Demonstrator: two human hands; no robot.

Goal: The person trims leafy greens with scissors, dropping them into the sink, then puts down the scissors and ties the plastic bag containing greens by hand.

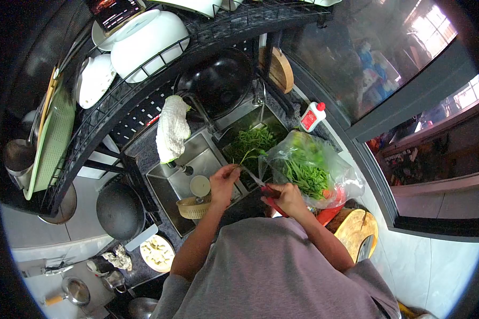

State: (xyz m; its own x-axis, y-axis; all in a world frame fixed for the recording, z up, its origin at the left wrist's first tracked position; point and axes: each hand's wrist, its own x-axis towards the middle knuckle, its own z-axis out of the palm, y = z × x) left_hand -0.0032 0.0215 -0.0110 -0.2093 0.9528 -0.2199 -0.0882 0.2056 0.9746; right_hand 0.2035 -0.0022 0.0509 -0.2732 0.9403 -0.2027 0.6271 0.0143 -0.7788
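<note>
A steel sink (197,151) spans the counter. Left hand's (223,186) fingertips pinch a green stem (246,155), which slants far and right over the right basin's greens (253,140). Right hand (289,199), nearer the bag (332,165), closes around scissors (266,189), blades angled far-left toward the stem; their gap is unclear. Space lies left, over the left basin.

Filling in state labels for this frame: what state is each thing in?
Left hand: shut on green stem
Right hand: gripping scissors, blade opening unclear
Plastic bag: holding leafy greens
Cut greens: loose in sink
Bottle: upright, red cap on
Phone: screen lit
Basket: in left basin
</note>
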